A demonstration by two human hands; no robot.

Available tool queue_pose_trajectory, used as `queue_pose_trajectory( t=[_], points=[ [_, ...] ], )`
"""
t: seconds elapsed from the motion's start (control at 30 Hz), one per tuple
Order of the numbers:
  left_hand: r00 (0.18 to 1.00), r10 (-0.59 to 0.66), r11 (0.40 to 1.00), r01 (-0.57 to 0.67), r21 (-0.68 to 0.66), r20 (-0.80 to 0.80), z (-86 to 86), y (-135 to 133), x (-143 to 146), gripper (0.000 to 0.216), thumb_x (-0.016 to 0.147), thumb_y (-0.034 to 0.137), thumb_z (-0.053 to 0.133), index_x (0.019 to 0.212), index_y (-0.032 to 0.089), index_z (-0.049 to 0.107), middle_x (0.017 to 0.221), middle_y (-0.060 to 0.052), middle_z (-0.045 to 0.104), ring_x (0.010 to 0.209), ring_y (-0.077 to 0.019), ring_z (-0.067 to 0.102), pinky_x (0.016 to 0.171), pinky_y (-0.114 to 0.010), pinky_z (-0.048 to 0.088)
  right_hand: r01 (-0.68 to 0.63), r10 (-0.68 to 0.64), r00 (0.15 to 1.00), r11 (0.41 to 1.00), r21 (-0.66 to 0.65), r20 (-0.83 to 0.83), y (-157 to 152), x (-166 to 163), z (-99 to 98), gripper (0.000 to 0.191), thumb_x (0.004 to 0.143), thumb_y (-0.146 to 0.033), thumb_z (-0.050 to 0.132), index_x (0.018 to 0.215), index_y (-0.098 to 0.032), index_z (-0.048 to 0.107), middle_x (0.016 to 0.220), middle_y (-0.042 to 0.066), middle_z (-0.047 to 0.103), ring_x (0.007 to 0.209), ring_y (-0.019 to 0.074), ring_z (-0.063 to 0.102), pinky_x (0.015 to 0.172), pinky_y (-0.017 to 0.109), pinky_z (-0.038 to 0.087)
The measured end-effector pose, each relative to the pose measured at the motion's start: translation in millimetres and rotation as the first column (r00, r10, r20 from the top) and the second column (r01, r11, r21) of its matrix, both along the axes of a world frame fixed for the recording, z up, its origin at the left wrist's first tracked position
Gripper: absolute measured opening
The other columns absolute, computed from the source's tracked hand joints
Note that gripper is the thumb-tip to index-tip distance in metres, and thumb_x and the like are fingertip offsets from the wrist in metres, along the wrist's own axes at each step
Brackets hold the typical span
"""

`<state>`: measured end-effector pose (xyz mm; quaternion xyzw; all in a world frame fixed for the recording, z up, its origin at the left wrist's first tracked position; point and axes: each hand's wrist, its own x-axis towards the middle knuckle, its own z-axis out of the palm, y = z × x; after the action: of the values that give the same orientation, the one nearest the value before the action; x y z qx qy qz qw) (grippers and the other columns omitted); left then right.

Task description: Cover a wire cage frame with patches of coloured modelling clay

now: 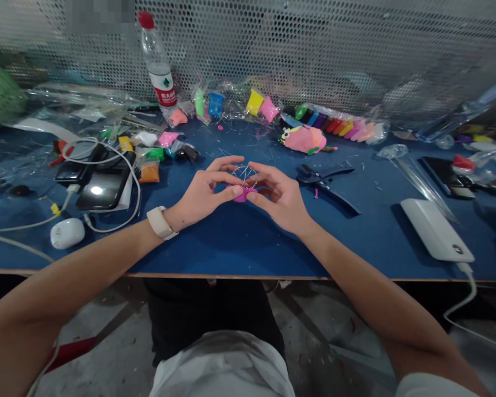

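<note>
Both hands meet over the middle of the blue table [240,242]. My left hand [204,193], with a white watch on its wrist, and my right hand [279,196] pinch a small magenta clay lump [242,193] from either side. Thin wire spikes [243,173] stick up out of the lump between my fingertips. The fingers of both hands are curled round the piece, which rests just above or on the table.
Black pliers [324,179] lie right of my hands. A pink clay figure [303,138] and several coloured clay packets [339,125] sit behind. A water bottle [157,66] stands at the back left. Phones with cables [101,187] lie left; a white power bank [436,229] right.
</note>
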<state>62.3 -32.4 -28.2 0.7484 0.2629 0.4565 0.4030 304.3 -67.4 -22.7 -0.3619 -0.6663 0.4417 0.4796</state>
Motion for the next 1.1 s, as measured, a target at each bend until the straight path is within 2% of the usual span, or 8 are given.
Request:
queue_pose_trajectory(
  t=[0.17, 0.33, 0.4, 0.5, 0.63, 0.87, 1.0, 1.1],
  points=[
    [0.998, -0.050, 0.986, 0.057, -0.160, 0.047, -3.5, -4, 4, 0.027, 0.093, 0.055, 0.096, 0.104, 0.030, 0.092, 0.169, -0.011, 0.064, 0.155, -0.0381, 0.063, 0.128, -0.064, 0.057, 0.028, -0.031, 0.999, 0.997, 0.078, 0.039, -3, -1, 0.4, 0.062, 0.095, -0.058, 0.093, 0.150, -0.034, 0.074, 0.119, 0.005, 0.084, 0.113, 0.0272, 0.081, 0.099, 0.046, 0.070],
    [0.995, -0.057, 0.953, 0.078, -0.292, 0.079, 9.5, -15, 8, 0.026, 0.094, 0.053, 0.095, 0.092, 0.027, 0.092, 0.157, -0.013, 0.073, 0.165, -0.0393, 0.052, 0.131, -0.058, 0.053, -0.044, 0.048, 0.998, 0.991, 0.124, -0.027, 2, 0, -2.7, 0.050, 0.100, -0.052, 0.090, 0.146, -0.037, 0.077, 0.113, 0.002, 0.082, 0.111, 0.0239, 0.081, 0.097, 0.041, 0.070],
    [0.995, -0.057, 0.939, 0.083, -0.333, 0.088, 13.4, -18, 9, 0.025, 0.092, 0.052, 0.097, 0.092, 0.027, 0.093, 0.155, -0.013, 0.074, 0.167, -0.0393, 0.049, 0.130, -0.056, 0.052, -0.030, 0.036, 0.998, 0.992, 0.119, -0.046, 3, 0, -3.4, 0.046, 0.101, -0.052, 0.089, 0.143, -0.036, 0.078, 0.111, 0.002, 0.082, 0.110, 0.0233, 0.081, 0.097, 0.041, 0.070],
    [0.993, -0.047, 0.930, 0.084, -0.358, 0.112, 12.8, -19, 11, 0.029, 0.091, 0.056, 0.098, 0.092, 0.027, 0.093, 0.159, -0.013, 0.072, 0.167, -0.0396, 0.049, 0.133, -0.058, 0.049, 0.010, -0.006, 0.999, 0.997, 0.077, -0.049, 3, -1, -3.4, 0.050, 0.098, -0.055, 0.091, 0.141, -0.034, 0.078, 0.110, 0.003, 0.083, 0.107, 0.0236, 0.081, 0.097, 0.042, 0.069],
    [0.985, -0.035, 0.920, 0.097, -0.379, 0.167, 5.3, -16, 11, 0.035, 0.094, 0.061, 0.093, 0.092, 0.026, 0.092, 0.160, -0.012, 0.072, 0.163, -0.0387, 0.054, 0.138, -0.061, 0.041, 0.019, -0.015, 0.998, 0.999, 0.051, -0.065, 3, -2, -3.3, 0.049, 0.097, -0.057, 0.092, 0.137, -0.032, 0.078, 0.107, 0.002, 0.083, 0.104, 0.0224, 0.080, 0.094, 0.040, 0.067],
    [0.971, -0.022, 0.866, 0.138, -0.480, 0.238, -0.2, -13, 13, 0.035, 0.088, 0.056, 0.101, 0.088, 0.023, 0.088, 0.154, -0.011, 0.074, 0.157, -0.0361, 0.059, 0.138, -0.059, 0.038, 0.079, -0.081, 0.994, 0.997, -0.025, -0.077, 5, -1, -1.6, 0.046, 0.095, -0.062, 0.092, 0.124, -0.028, 0.081, 0.102, 0.002, 0.080, 0.099, 0.0216, 0.077, 0.089, 0.038, 0.064],
    [0.969, -0.057, 0.850, 0.173, -0.498, 0.239, 0.5, -10, 13, 0.038, 0.085, 0.055, 0.102, 0.085, 0.021, 0.084, 0.136, -0.011, 0.079, 0.143, -0.0319, 0.066, 0.132, -0.053, 0.042, 0.052, -0.059, 0.991, 0.997, -0.058, -0.120, 6, 0, -2.1, 0.041, 0.092, -0.062, 0.094, 0.106, -0.026, 0.081, 0.099, 0.002, 0.080, 0.094, 0.0200, 0.074, 0.089, 0.037, 0.061],
    [0.969, -0.087, 0.835, 0.197, -0.514, 0.230, 4.8, -10, 12, 0.042, 0.088, 0.057, 0.099, 0.080, 0.020, 0.080, 0.122, -0.009, 0.080, 0.128, -0.0282, 0.070, 0.123, -0.049, 0.047, -0.001, -0.014, 0.988, 0.995, -0.098, -0.153, 8, 1, -4.9, 0.036, 0.092, -0.058, 0.094, 0.103, -0.026, 0.081, 0.097, 0.002, 0.080, 0.093, 0.0197, 0.073, 0.091, 0.038, 0.059]
  ],
)
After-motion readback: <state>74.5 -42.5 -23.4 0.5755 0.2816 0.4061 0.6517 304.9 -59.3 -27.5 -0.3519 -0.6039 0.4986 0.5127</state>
